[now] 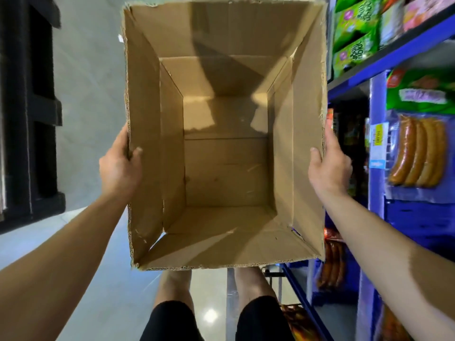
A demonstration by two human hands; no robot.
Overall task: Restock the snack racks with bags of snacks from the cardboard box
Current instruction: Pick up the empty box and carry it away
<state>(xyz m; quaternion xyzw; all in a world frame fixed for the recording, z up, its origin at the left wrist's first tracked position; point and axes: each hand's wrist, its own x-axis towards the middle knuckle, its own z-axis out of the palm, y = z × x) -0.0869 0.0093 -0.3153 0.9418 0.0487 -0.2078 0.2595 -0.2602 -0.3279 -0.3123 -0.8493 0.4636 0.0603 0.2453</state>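
Gripping the empty cardboard box [225, 168] by opposite walls, left hand [120, 166] and right hand [328, 166], thumbs inside; weak pinch risks wall buckling, box dropping.

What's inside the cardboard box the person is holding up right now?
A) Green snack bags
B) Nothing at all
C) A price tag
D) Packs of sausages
B: the cardboard box shows only its bare bottom and walls, while the left hand and right hand each hold a side edge, thumbs hooked inside.
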